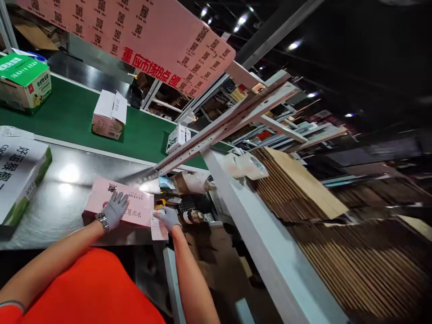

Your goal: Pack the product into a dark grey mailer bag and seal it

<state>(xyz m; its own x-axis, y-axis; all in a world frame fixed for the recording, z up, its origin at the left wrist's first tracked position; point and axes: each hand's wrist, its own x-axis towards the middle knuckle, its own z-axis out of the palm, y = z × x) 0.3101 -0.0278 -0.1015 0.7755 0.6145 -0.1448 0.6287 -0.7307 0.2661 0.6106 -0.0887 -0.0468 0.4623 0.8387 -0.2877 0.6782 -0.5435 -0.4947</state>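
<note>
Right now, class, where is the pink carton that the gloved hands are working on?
In the head view, the pink carton lies lower left on the steel table, under the left hand, below the green conveyor belt.

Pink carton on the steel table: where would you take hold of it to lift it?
Likely by its two short ends, from above. The pink carton lies flat on the steel table; the left hand rests on its top and the right hand holds a label at its right end.

Pink cardboard box [118, 204] matt; steel table [64, 189] glossy; knit-gloved left hand [115, 209].
</note>
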